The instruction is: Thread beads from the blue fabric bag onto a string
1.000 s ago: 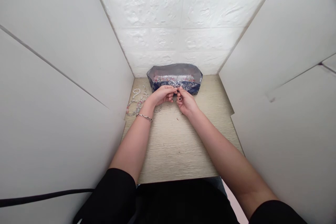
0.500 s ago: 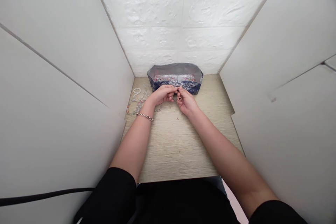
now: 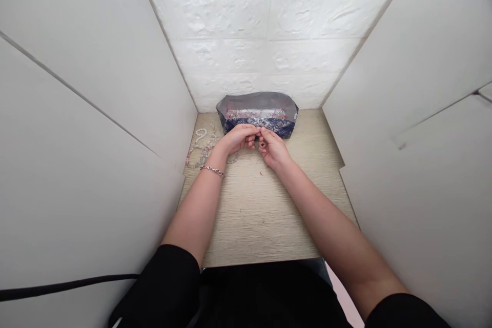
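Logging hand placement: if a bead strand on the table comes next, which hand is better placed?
Probably the left hand: it is nearer the bead strands, while the right hand lies farther off, past the left. The two meet near the open patterned bag.

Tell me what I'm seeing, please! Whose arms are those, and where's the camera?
There's no robot here, just a person's two bare hands. The camera sits on that person's head, looking forward and down, so you see nearly what they see. The left hand and right hand come together in front; anything pinched between them is too small to make out. Just beyond them on the table stands an open blue patterned bag with tiny colourful bits inside. Strings of beads lie on the left.
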`<state>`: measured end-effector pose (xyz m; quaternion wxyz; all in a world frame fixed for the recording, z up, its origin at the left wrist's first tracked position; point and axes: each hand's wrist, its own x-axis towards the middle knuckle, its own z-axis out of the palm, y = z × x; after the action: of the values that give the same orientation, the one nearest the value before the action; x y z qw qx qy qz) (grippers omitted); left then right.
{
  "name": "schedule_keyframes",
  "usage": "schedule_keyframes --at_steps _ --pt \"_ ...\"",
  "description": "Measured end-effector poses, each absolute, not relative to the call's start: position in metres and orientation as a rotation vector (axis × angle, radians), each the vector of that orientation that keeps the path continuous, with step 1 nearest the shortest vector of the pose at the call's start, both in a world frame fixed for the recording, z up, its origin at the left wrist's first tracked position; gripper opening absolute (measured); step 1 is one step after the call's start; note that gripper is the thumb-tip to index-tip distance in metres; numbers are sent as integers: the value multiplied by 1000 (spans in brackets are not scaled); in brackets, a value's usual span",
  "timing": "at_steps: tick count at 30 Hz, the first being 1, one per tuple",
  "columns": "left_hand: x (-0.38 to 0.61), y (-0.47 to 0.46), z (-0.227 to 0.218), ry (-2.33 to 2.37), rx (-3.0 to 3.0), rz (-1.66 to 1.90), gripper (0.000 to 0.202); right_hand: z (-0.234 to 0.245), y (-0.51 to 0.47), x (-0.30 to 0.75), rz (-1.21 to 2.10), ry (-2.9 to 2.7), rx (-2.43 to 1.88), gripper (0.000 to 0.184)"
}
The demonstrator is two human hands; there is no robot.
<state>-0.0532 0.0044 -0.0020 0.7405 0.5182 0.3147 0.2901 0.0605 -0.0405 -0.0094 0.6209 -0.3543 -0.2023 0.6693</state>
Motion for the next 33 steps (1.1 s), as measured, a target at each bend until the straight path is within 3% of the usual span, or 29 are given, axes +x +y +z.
schedule_keyframes --at_steps 21,29,33 --pt "-54 5 0 741 1126 620 18 -14 -40 57 1373 -521 -906 14" --pt "-55 4 2 731 1109 586 14 -9 -43 63 1004 -952 -1065 15" --pt "-55 5 0 676 1092 554 14 -3 -45 59 1174 -710 -1042 10"
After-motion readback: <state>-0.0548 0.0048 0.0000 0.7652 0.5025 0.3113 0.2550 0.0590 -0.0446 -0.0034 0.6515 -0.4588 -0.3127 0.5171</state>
